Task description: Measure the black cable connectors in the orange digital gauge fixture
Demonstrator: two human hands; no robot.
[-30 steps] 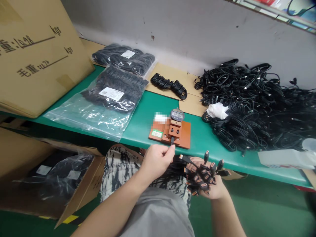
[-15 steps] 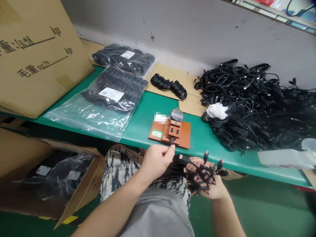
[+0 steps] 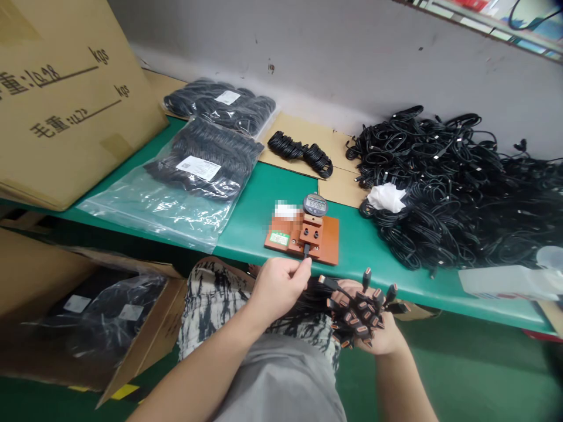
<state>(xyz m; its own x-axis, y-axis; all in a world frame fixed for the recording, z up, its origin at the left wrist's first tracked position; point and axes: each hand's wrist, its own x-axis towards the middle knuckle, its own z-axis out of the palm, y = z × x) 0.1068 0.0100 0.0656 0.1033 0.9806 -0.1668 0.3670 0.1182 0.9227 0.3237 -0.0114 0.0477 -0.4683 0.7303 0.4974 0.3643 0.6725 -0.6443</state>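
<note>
My left hand (image 3: 282,287) is closed in a pinch on a black cable connector (image 3: 307,251), whose front end sits in the slot of an orange-brown test fixture (image 3: 328,243). A round digital gauge (image 3: 315,204) with a lit number display stands at the back of that fixture. My right hand (image 3: 387,337) is wrapped round a bundle of black cables (image 3: 358,310). Many of their connector ends point up and out, showing orange inside. The rest of the bundle runs leftward across my lap, partly hidden behind my left hand.
A large heap of black cables (image 3: 422,170) covers the right of the green table (image 3: 268,181). Bagged cables (image 3: 206,158) and a cardboard box (image 3: 74,105) stand left. Coiled cables (image 3: 301,153) lie behind the fixture. A plastic bottle (image 3: 497,281) lies at the right edge; an open carton (image 3: 141,334) stands below.
The digits on the gauge display have changed slightly. Both hands, the connector and the cable bundle stay in the same places.
</note>
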